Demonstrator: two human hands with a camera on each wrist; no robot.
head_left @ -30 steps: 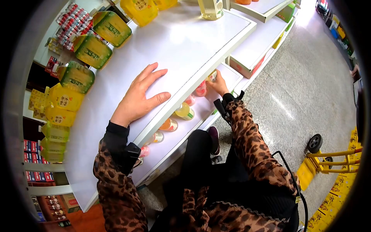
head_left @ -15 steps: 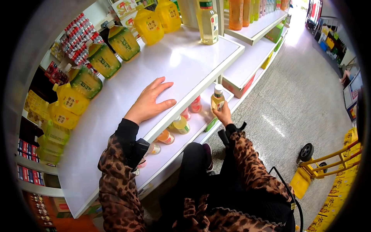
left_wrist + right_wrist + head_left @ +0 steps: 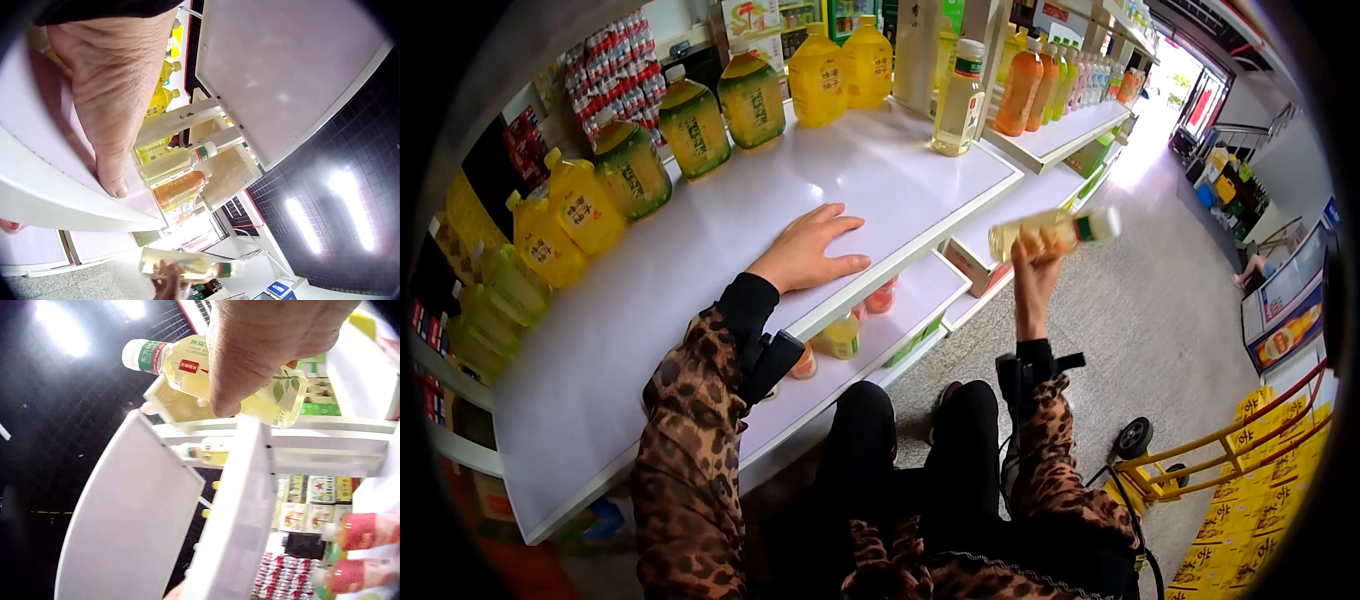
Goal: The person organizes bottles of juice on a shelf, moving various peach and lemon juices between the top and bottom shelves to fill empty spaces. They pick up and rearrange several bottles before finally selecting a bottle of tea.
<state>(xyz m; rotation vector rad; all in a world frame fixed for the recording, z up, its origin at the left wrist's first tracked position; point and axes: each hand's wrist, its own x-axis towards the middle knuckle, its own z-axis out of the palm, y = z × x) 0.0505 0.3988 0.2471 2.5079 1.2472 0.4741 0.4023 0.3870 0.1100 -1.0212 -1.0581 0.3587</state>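
My right hand [image 3: 1038,275] grips a clear bottle of pale yellow drink [image 3: 1065,225] around its body, out past the shelf edge. The bottle lies nearly sideways, its white cap pointing right in the head view; the right wrist view shows its green and red neck band and leaf print. My left hand [image 3: 815,250] rests palm down on the white shelf [image 3: 730,225], near the front edge, fingers extended. A similar but upright bottle [image 3: 958,105] stands at this shelf's far right corner.
Large yellow jugs [image 3: 818,80] and green-labelled jugs [image 3: 695,130] line the shelf's back. Small drink bottles [image 3: 842,335] stand on the lower shelf. Orange bottles [image 3: 1020,90] fill a neighbouring shelf. A yellow hand truck [image 3: 1145,480] stands on the floor at right.
My right hand has lifted the bottle from the lower shelf, carried it up and outward, and tipped it sideways. The left hand stays on the shelf; the head view has risen.
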